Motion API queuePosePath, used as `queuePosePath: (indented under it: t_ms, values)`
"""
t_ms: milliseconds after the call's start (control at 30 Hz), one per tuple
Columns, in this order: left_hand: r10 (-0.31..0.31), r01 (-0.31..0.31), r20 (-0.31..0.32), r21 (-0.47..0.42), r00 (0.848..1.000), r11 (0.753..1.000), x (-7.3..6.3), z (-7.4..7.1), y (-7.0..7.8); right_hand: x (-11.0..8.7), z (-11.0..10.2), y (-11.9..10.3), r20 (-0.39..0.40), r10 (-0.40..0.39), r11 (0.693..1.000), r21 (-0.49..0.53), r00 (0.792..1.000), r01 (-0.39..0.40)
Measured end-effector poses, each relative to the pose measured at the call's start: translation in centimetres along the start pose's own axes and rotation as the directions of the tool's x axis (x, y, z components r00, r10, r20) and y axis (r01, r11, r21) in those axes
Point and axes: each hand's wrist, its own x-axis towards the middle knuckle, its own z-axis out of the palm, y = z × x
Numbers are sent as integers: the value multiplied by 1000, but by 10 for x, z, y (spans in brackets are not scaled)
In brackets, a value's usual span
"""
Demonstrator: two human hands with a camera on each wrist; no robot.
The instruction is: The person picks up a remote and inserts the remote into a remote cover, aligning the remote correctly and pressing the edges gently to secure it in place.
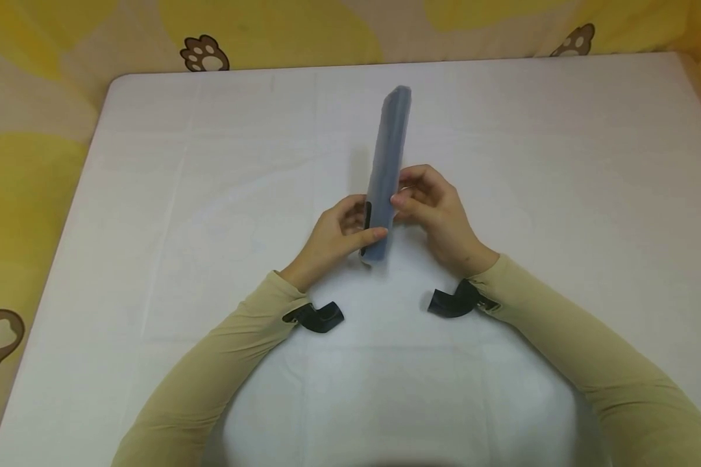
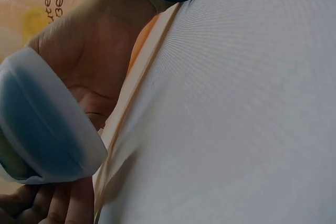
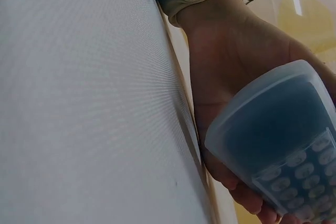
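What looks like a remote control in a frosted translucent cover (image 1: 388, 155) is held tilted above the table, edge toward the head camera. My left hand (image 1: 330, 237) grips its near end, thumb laid across the edge and fingers behind. On the other side, my right hand (image 1: 441, 211) holds it with the thumb at the edge and fingers curled beyond. The right wrist view shows rows of oval buttons (image 3: 302, 177) through the cover. From the left wrist, a bluish side of the remote control (image 2: 42, 119) shows. A small black part (image 1: 368, 214) lies along its left side.
A white-covered table (image 1: 239, 162) spreads under both hands. Yellow and cream cloth with paw prints (image 1: 269, 32) hangs along the back and left. Black curved wrist mounts (image 1: 321, 318) stick out from the sleeves, close to the tabletop.
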Motion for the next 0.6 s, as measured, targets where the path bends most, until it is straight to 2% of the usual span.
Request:
queuePosePath:
  t_ms: [167,300,467,600]
  values:
    - [-33,33,6,6,999,999,0,0,5,0,0,-2,1,15,999,-38,1000,-15]
    - [-53,55,37,-39,998,998,-1,-1,6,1,1,-3,-15,23,999,-26,1000,-24]
    - [-37,45,78,-100,996,994,-2,-2,5,2,1,-3,-51,48,999,0,998,-48]
    - [-22,41,113,-170,993,985,-1,-1,4,2,-1,-2,-48,100,995,-4,994,-101]
